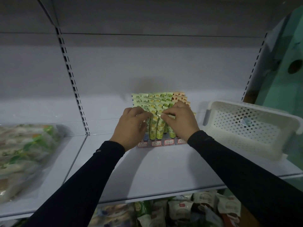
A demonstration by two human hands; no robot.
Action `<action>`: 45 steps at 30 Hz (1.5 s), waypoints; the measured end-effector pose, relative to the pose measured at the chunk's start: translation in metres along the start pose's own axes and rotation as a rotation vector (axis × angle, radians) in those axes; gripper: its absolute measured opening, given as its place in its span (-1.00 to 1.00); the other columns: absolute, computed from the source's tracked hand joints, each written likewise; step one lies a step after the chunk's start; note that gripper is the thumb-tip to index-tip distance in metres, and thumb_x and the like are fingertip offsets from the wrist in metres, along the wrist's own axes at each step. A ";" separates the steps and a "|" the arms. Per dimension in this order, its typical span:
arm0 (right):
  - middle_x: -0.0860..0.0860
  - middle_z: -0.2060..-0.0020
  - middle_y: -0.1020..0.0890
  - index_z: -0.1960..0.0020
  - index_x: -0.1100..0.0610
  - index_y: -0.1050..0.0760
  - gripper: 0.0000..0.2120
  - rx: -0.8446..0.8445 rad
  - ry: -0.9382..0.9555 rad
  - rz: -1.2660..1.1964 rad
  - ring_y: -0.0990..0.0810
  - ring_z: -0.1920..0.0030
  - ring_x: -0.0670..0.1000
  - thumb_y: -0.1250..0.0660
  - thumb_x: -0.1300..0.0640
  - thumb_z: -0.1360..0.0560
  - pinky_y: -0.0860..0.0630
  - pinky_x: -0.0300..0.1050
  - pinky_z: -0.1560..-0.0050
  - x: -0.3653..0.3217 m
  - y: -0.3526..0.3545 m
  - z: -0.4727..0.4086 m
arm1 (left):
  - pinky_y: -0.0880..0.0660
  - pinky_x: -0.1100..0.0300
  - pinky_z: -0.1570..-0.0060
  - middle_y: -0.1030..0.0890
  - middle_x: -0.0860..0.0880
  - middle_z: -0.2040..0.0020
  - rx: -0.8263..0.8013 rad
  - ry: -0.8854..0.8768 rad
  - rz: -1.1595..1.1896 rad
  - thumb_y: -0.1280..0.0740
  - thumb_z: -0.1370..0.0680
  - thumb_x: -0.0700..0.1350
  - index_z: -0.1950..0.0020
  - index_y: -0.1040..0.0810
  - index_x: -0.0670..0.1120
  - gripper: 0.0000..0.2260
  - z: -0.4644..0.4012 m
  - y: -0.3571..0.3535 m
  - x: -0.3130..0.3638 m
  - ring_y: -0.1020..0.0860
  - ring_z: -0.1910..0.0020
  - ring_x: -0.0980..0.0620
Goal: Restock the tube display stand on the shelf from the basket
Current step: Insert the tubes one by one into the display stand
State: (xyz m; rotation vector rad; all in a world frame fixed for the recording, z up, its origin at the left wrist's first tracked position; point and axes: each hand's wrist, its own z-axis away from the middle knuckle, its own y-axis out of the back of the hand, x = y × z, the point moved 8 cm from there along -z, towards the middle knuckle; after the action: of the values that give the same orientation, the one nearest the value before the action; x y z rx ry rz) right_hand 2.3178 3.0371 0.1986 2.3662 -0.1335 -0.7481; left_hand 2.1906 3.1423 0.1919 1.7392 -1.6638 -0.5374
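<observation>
At frame centre, the left hand [131,126] and right hand [178,122] pinch front-row green tubes [159,130] in the display stand [168,142], seating them; next, probably the single item left in the white basket [218,107].

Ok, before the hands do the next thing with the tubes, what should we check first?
1. Left hand has hold of the front-row tubes: ok, its fingers curl on their tops.
2. Right hand has a grip: ok, its fingers pinch a tube top.
3. Front tubes standing straight in the display stand: ok, they look upright.
4. Back rows full: ok, green and orange tops fill them.
5. Basket has more stock: not ok, only one small bluish item shows inside.
6. Basket sits safely on the shelf: cannot tell, it looks tilted.
</observation>
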 end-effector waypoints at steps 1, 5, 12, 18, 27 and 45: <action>-0.01 0.11 -0.46 -0.01 0.10 -0.68 -0.81 -0.010 -0.004 -0.003 -0.42 0.00 -0.01 -0.42 0.03 -0.49 -0.39 -0.15 0.01 0.000 0.000 -0.001 | -0.43 -0.01 -0.06 -0.59 -0.13 -0.08 0.004 -0.001 -0.002 -0.38 -0.45 -0.34 -0.19 -0.63 -0.09 -0.66 0.000 0.000 0.000 -0.48 -0.10 -0.25; -0.01 0.16 -0.47 0.10 0.11 -0.70 -0.82 -0.065 0.020 0.046 -0.43 0.09 -0.03 -0.39 0.02 -0.50 -0.36 -0.15 0.08 -0.004 -0.001 -0.006 | -0.48 -0.07 -0.01 -0.58 -0.17 -0.05 0.011 -0.045 -0.047 -0.39 -0.41 -0.35 -0.25 -0.59 -0.10 -0.58 0.000 -0.003 0.001 -0.49 -0.05 -0.27; 0.00 0.19 -0.51 0.19 0.14 -0.68 -0.78 -0.050 0.024 0.075 -0.46 0.14 -0.02 -0.40 0.01 -0.49 -0.33 -0.17 0.14 -0.004 -0.003 -0.009 | -0.52 -0.04 0.11 -0.57 -0.17 0.00 0.034 -0.088 -0.152 -0.24 -0.53 -0.06 -0.19 -0.61 -0.08 -0.71 -0.002 -0.005 0.001 -0.51 0.02 -0.24; 0.02 0.18 -0.52 0.16 0.13 -0.68 -0.78 -0.051 0.047 0.118 -0.47 0.12 -0.01 -0.37 0.01 -0.51 -0.35 -0.14 0.15 -0.008 -0.005 -0.009 | -0.36 0.07 0.21 -0.58 -0.11 0.13 0.072 -0.048 -0.170 -0.48 -0.44 -0.08 0.03 -0.65 -0.06 -0.85 -0.019 -0.003 0.005 -0.52 0.14 -0.21; -0.03 0.23 -0.43 0.11 0.16 -0.69 -0.80 0.039 0.092 0.087 -0.39 0.09 -0.02 -0.39 0.05 -0.51 -0.29 -0.14 0.18 -0.009 0.000 0.002 | -0.23 0.11 0.20 -0.57 -0.12 0.13 0.020 -0.001 -0.157 -0.54 -0.36 -0.10 0.12 -0.60 -0.10 -0.81 -0.031 -0.010 0.006 -0.51 0.14 -0.20; 0.00 0.17 -0.44 0.09 0.10 -0.69 -0.79 0.018 0.031 0.115 -0.38 0.05 -0.02 -0.39 -0.03 -0.50 -0.30 -0.15 0.14 -0.004 -0.005 -0.007 | -0.27 0.10 0.14 -0.56 -0.13 0.07 0.071 0.036 -0.114 -0.56 -0.35 -0.10 0.07 -0.62 -0.10 -0.77 -0.028 -0.011 0.001 -0.53 0.11 -0.21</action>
State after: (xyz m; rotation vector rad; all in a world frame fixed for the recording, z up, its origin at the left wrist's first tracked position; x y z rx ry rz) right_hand 2.3175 3.0460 0.2022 2.3636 -0.2613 -0.6574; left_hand 2.2181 3.1457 0.2034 1.8926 -1.5832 -0.5013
